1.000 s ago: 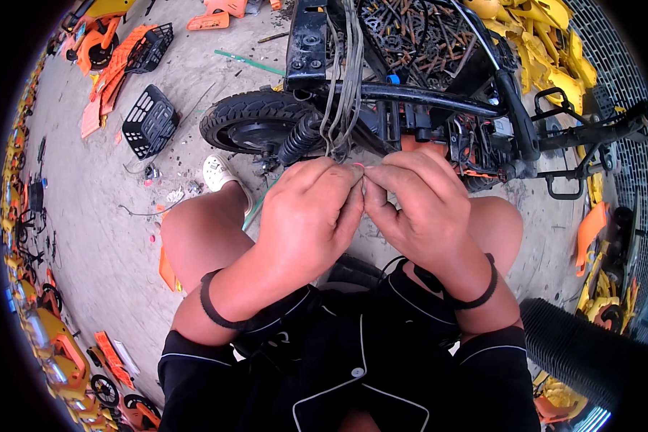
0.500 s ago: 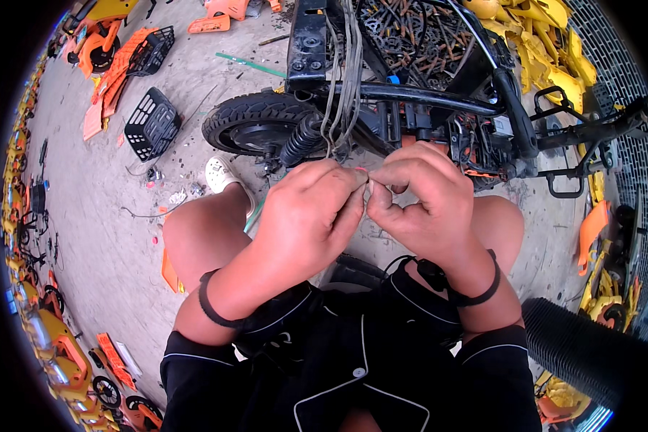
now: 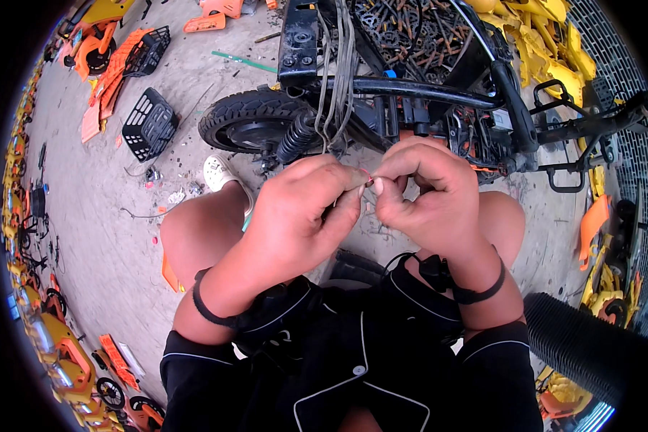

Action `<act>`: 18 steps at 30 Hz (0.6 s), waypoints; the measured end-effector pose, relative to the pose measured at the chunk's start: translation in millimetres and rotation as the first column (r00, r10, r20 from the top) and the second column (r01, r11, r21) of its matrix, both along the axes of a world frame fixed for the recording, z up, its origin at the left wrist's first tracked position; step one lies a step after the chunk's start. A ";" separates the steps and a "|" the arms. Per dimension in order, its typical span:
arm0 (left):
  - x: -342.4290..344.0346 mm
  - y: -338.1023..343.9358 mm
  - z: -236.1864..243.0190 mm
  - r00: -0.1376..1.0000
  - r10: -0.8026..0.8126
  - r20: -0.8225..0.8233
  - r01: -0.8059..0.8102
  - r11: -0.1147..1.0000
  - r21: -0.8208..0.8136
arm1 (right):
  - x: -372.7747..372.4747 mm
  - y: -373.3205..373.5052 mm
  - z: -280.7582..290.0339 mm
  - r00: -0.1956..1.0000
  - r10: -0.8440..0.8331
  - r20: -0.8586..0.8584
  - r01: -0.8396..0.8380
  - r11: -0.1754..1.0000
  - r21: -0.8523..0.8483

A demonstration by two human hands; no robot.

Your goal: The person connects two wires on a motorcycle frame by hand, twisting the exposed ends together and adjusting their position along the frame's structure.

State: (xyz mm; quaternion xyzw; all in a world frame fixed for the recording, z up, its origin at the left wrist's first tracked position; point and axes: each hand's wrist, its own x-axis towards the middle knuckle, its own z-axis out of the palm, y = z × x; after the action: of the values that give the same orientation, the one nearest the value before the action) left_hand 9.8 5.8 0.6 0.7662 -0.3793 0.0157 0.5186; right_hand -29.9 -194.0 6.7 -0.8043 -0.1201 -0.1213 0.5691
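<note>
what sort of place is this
Probably a workshop or scrapyard where bikes or scooters are taken apart, judging by the bare black frame near the tyre, the heaped yellow panels and the loose orange parts on the grey floor.

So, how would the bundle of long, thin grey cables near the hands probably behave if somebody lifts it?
The bundle of grey cables would probably be floppy: its strands curve. They may spread apart, since gaps show between them. It could snag on the black metal frame it crosses.
</note>
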 end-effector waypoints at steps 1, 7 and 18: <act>0.2 -0.2 1.2 1.000 0.004 -0.016 -0.004 1.000 0.002 | -0.8 -0.3 1.3 0.999 0.008 -0.041 -0.007 1.000 0.024; 1.2 -3.5 0.6 0.998 0.061 -0.029 -0.062 0.998 -0.033 | -0.5 -3.4 4.1 0.996 0.000 0.088 0.009 0.995 -0.101; -1.1 -10.3 -7.6 0.988 0.138 0.070 -0.139 0.990 0.012 | 3.2 1.5 -0.8 0.932 -0.057 0.359 0.178 0.933 -0.312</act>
State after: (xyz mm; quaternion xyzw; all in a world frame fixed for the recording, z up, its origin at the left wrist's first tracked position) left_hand 8.7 -4.5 -7.0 0.7939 -0.3431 0.0750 0.4963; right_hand -26.7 -192.5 5.9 -0.8624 -0.1878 -0.2717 0.3836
